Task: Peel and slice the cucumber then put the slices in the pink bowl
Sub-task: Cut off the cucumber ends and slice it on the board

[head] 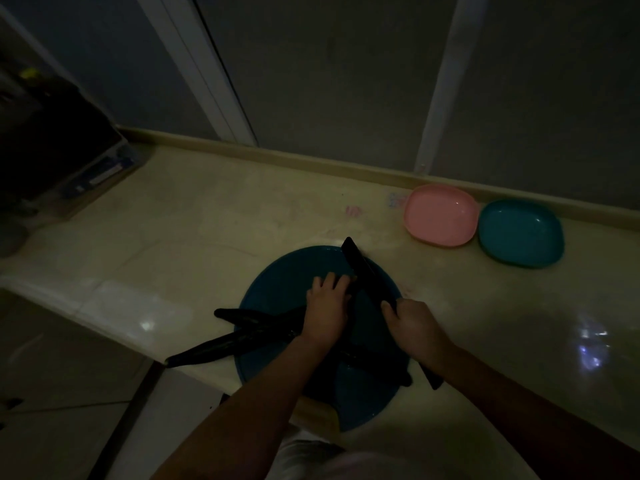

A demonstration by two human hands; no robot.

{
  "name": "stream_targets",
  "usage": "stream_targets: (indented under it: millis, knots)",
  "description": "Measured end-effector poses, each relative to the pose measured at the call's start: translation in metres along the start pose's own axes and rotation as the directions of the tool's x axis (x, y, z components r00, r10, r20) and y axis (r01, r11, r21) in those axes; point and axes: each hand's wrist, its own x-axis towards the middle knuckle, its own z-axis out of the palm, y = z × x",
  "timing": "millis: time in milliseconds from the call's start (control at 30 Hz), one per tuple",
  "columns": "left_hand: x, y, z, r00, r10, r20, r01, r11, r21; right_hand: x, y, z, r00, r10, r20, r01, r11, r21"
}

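Note:
The scene is very dim. A round dark-blue tray [277, 275] lies on the pale counter in front of me. Long dark cucumbers [242, 337] lie across its left side, one end sticking out over the counter edge. My left hand [327, 311] presses down on a cucumber near the tray's middle. My right hand [414, 332] grips the handle of a dark knife [363, 271], whose blade points up and away over the tray, next to my left fingers. Another dark cucumber [377, 367] lies across the tray's lower right. The pink bowl [440, 214] sits empty at the back right.
A teal bowl [519, 232] stands right of the pink one against the low back ledge [277, 155]. A dark box-like object [59, 150] fills the far left. The counter's front edge [104, 323] runs diagonally at left, with floor below.

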Motion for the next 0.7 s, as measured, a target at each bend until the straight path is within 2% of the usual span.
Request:
stream_targets:
  millis: [300,500,700]
  knots:
    - [0.0,0.0,0.0,1.0,0.003,-0.004,-0.003,1.0,-0.012,0.005,0.001,0.003,1.0,-0.031,-0.004,0.031,0.999,0.016]
    - [0.0,-0.001,0.0,1.0,0.004,0.003,-0.004,1.0,-0.027,0.01,0.004,0.012,1.0,-0.026,-0.006,0.025,0.997,-0.073]
    - [0.0,0.0,-0.001,1.0,-0.003,0.0,0.003,0.999,-0.042,0.009,0.013,0.009,1.0,-0.022,-0.011,0.021,0.998,-0.063]
